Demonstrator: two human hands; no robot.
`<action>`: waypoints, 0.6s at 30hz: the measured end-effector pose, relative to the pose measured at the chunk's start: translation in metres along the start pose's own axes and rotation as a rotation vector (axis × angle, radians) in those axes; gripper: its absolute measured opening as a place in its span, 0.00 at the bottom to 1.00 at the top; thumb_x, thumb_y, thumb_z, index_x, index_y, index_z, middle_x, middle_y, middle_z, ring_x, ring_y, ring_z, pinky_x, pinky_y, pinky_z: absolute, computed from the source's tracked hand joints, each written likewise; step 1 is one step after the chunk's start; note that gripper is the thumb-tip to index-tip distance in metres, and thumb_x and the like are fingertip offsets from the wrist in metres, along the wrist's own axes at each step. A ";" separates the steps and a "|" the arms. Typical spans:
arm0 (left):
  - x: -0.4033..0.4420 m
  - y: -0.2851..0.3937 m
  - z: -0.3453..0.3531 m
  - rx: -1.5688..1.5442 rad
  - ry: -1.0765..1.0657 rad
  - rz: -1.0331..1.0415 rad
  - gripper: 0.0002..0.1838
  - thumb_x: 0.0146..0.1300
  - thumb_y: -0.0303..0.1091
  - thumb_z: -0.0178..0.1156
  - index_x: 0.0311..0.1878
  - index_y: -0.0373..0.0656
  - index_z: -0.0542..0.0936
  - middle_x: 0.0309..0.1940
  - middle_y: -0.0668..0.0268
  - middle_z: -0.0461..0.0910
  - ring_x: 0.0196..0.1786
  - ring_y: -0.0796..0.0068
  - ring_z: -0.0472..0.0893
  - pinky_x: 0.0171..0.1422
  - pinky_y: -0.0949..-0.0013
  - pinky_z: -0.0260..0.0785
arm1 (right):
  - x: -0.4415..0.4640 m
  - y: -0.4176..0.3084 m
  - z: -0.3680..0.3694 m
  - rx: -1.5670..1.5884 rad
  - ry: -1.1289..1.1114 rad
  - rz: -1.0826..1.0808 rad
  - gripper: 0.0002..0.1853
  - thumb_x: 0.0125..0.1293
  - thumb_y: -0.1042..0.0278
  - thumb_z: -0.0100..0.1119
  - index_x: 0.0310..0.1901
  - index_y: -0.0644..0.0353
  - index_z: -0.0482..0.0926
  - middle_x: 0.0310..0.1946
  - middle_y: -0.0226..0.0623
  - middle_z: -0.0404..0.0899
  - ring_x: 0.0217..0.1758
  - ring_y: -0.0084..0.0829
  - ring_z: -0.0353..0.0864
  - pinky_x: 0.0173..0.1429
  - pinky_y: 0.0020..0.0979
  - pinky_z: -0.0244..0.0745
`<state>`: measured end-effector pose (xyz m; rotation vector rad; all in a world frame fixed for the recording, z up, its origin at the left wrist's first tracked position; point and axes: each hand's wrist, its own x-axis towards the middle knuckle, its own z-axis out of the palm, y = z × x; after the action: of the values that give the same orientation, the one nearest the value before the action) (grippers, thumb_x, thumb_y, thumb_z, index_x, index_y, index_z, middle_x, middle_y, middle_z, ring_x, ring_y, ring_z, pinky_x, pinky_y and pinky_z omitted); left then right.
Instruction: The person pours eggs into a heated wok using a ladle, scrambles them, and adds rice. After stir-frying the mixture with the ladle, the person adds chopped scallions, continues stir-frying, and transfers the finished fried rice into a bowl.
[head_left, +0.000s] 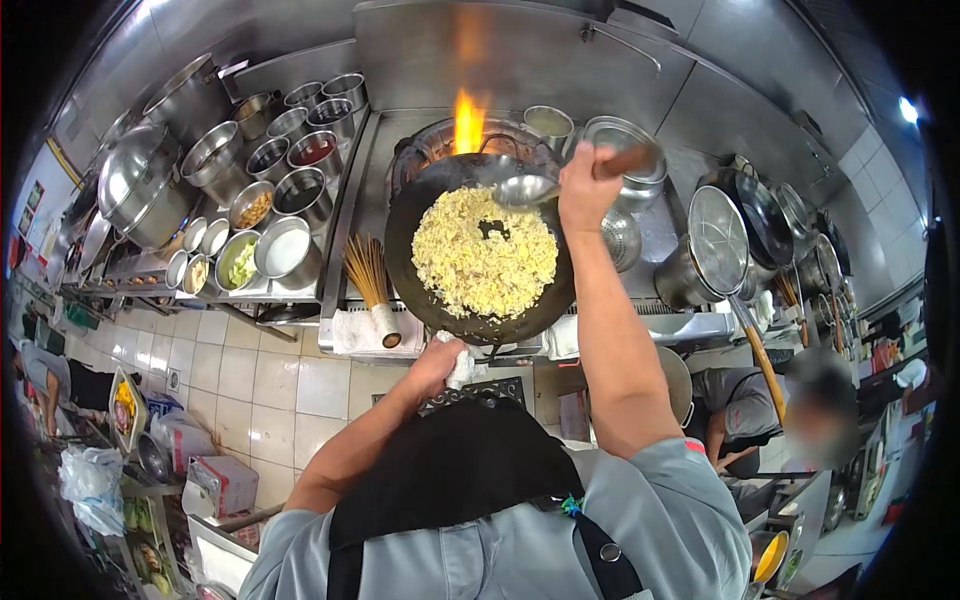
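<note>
A black wok (pixel 405 255) sits over the burner, holding fried rice (pixel 480 255) with yellow egg bits spread across its bottom. My left hand (pixel 435 365) is closed around a folded white cloth (pixel 461 368) at the wok's near rim; whatever part of the wok lies under the cloth is hidden. Above the wok's right side, my right hand (pixel 588 190) grips a ladle (pixel 527 190) by its wooden handle. The ladle's metal bowl is over the far edge of the rice; I cannot tell whether it touches the grains.
Flames (pixel 468 122) rise behind the wok. A bamboo brush (pixel 370 275) lies left of it, near several metal seasoning pots (pixel 288 248). At right are a strainer (pixel 718 243) on a pot and a lidded container (pixel 640 150). A co-worker (pixel 735 400) is at the right.
</note>
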<state>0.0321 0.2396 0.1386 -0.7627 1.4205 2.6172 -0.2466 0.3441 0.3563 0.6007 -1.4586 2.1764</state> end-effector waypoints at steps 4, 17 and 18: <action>0.000 0.006 0.000 0.039 0.003 -0.012 0.10 0.69 0.31 0.55 0.41 0.34 0.82 0.32 0.61 0.84 0.32 0.65 0.85 0.39 0.57 0.79 | -0.004 -0.008 0.021 0.072 -0.139 0.274 0.17 0.73 0.69 0.62 0.27 0.57 0.68 0.17 0.25 0.68 0.18 0.20 0.68 0.25 0.30 0.64; 0.012 -0.012 -0.008 0.171 0.098 0.009 0.22 0.66 0.32 0.55 0.61 0.31 0.70 0.47 0.59 0.81 0.47 0.70 0.80 0.49 0.62 0.75 | -0.044 -0.015 0.071 0.164 -0.202 0.111 0.16 0.74 0.75 0.59 0.28 0.56 0.65 0.15 0.28 0.67 0.14 0.22 0.68 0.20 0.30 0.67; 0.019 -0.021 -0.013 0.170 0.120 0.033 0.22 0.65 0.32 0.56 0.59 0.30 0.71 0.46 0.59 0.81 0.46 0.70 0.80 0.49 0.62 0.75 | -0.057 -0.011 0.068 0.240 -0.203 0.114 0.16 0.74 0.75 0.59 0.28 0.56 0.65 0.15 0.28 0.67 0.14 0.21 0.67 0.20 0.30 0.66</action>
<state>0.0266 0.2382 0.1084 -0.8945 1.6746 2.4701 -0.1872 0.2775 0.3549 0.8621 -1.3685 2.4629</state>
